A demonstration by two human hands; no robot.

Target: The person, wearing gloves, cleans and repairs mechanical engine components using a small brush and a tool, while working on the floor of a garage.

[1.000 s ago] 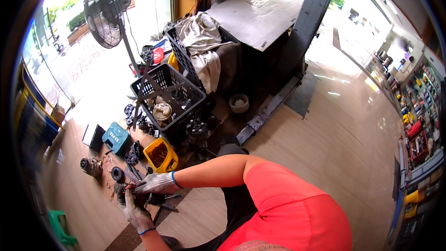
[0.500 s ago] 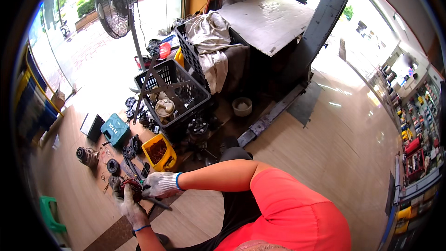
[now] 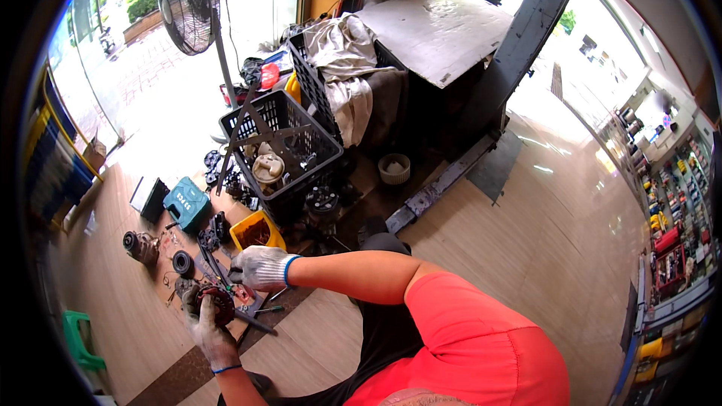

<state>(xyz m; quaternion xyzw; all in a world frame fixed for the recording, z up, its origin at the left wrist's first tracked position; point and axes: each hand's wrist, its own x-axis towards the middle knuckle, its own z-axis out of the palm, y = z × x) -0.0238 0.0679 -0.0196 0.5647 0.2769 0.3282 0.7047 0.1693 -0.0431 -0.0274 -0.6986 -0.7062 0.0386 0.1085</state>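
Note:
My left hand point(image 3: 211, 340), in a soiled work glove, is wrapped round a round dark-red machine part point(image 3: 219, 305). Dark metal shows at the part's edge; its exact kind is unclear. Up and to the right of it, apart from the part, is my right hand point(image 3: 261, 268) in a white knit glove with a blue cuff. Its fingers are curled together, and whatever they may hold is hidden. Just beyond that hand stands a cut-open yellow container point(image 3: 275, 238) with rust-brown contents. A green-handled screwdriver point(image 3: 268, 309) and a dark bar point(image 3: 256, 322) lie below it.
Left of my hands lie a black ring-shaped part point(image 3: 182, 263) and a cylindrical metal unit point(image 3: 141, 248). Farther off are a teal tool case point(image 3: 188, 204) and a black crate point(image 3: 331, 156). A fan point(image 3: 184, 4) stands behind, a green stool point(image 3: 79, 342) at left.
My right hand has moved off the round part, up and slightly right toward the yellow container. My left hand keeps its hold; the screwdriver beneath has come into sight.

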